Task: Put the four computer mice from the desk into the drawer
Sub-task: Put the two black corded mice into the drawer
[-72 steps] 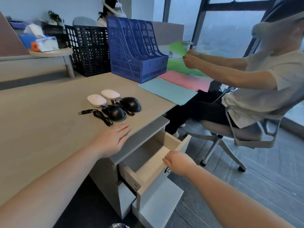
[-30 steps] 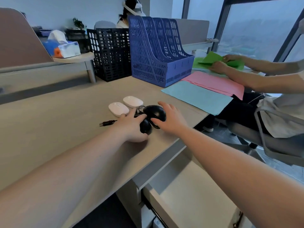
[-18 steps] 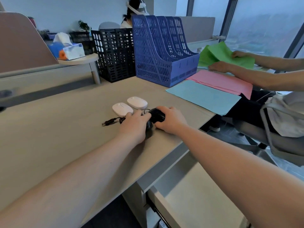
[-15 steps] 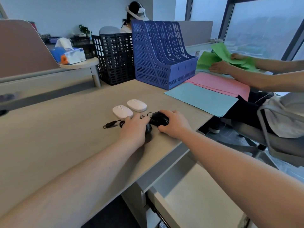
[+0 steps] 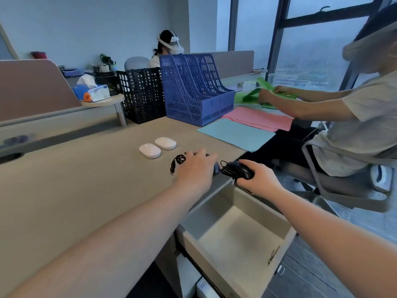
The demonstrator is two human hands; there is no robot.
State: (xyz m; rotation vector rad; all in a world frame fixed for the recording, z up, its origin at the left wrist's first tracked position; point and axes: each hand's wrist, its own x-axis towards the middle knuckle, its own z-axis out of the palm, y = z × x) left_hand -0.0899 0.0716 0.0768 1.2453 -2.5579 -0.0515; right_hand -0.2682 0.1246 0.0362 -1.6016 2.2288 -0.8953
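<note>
Two white mice (image 5: 150, 150) (image 5: 165, 143) lie side by side on the desk (image 5: 75, 186). My right hand (image 5: 257, 179) grips a black wired mouse (image 5: 239, 171) with its bundled cable, held off the desk edge above the open drawer (image 5: 234, 235). My left hand (image 5: 196, 169) covers the second black mouse (image 5: 216, 168) near the desk edge; only a sliver of it shows. Its coiled black cable and plug (image 5: 177, 161) trail to the left. I see nothing inside the drawer.
A blue file rack (image 5: 193, 93) and a black mesh basket (image 5: 140, 93) stand at the back. Cyan, pink and green sheets (image 5: 234, 133) lie to the right, where a seated person on a swivel chair (image 5: 343, 181) handles papers close to the drawer.
My right hand has lifted one black mouse off the desk and carried it right, over the drawer. My left hand has slid its mouse toward the desk edge. The view has tilted down.
</note>
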